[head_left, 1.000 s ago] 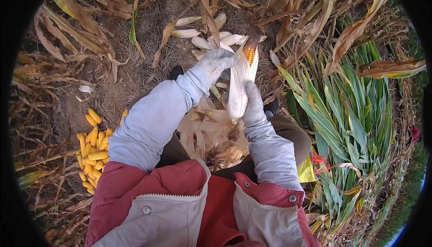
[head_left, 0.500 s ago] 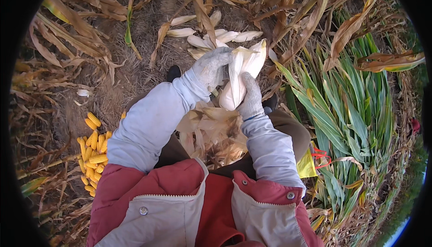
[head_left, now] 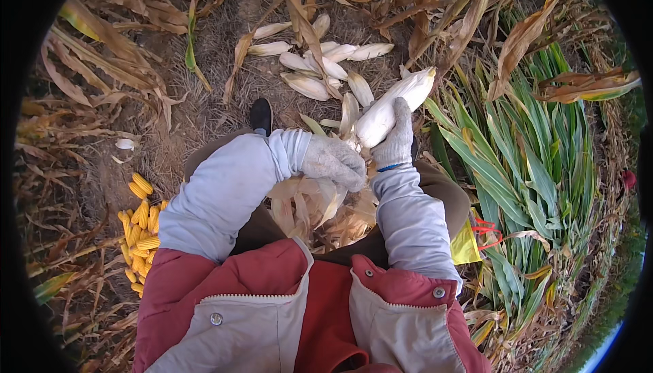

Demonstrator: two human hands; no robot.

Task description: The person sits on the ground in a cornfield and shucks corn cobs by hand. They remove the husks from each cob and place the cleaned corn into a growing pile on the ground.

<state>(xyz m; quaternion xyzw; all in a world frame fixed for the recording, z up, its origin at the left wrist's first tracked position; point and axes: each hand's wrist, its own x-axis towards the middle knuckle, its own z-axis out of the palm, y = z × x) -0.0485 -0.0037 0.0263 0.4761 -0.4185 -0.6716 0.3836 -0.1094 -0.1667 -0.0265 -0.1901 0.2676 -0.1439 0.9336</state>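
Observation:
An ear of corn [head_left: 408,91], still wrapped in pale husk, points up and to the right in front of me. My right hand [head_left: 396,140], in a light knit glove, is wrapped round its lower part. At the ear's butt end, my left hand [head_left: 333,161], gloved too, is closed on a strip of husk [head_left: 331,199] that hangs below its fingers. The left fingertips are partly hidden. Between my legs lies a heap of dry, torn-off husks [head_left: 292,213].
Several unhusked ears [head_left: 306,86] lie on the ground ahead. A pile of bare yellow cobs [head_left: 141,237] is at the left. Cut green leaves [head_left: 537,155] spread at the right beside a yellow bag [head_left: 465,245] with red handles. Dry stalks [head_left: 469,26] lean in from the far side.
My left hand has come down toward me from the ear's upper part, drawing husk with it. The ear has tilted further right in my right hand.

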